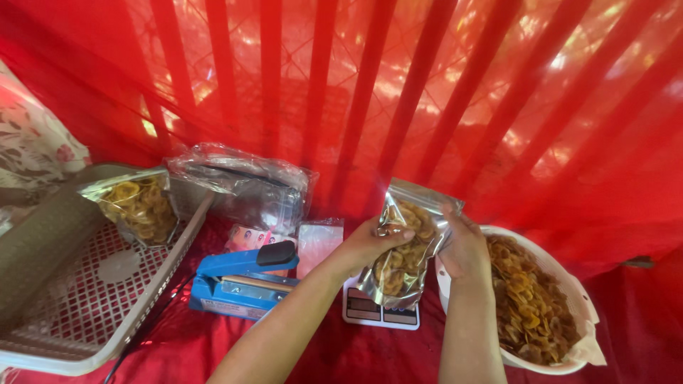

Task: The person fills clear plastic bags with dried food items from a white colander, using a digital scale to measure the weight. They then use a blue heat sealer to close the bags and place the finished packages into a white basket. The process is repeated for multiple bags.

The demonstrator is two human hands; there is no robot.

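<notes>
Both my hands hold a clear and silver pouch (pixel 404 250) filled with yellow chips, standing on a small white scale (pixel 380 312). My left hand (pixel 375 242) grips the pouch's left side near its top. My right hand (pixel 461 246) holds the pouch's right edge. Just right of it sits a white bowl (pixel 564 273) heaped with more fried chips (pixel 530 299).
A blue heat sealer (pixel 240 281) with a black knob lies left of the scale. A beige plastic basket (pixel 78 299) at left holds another filled pouch (pixel 140 205). A stack of empty clear bags (pixel 249 186) lies behind. Red cloth covers the surface and hangs behind.
</notes>
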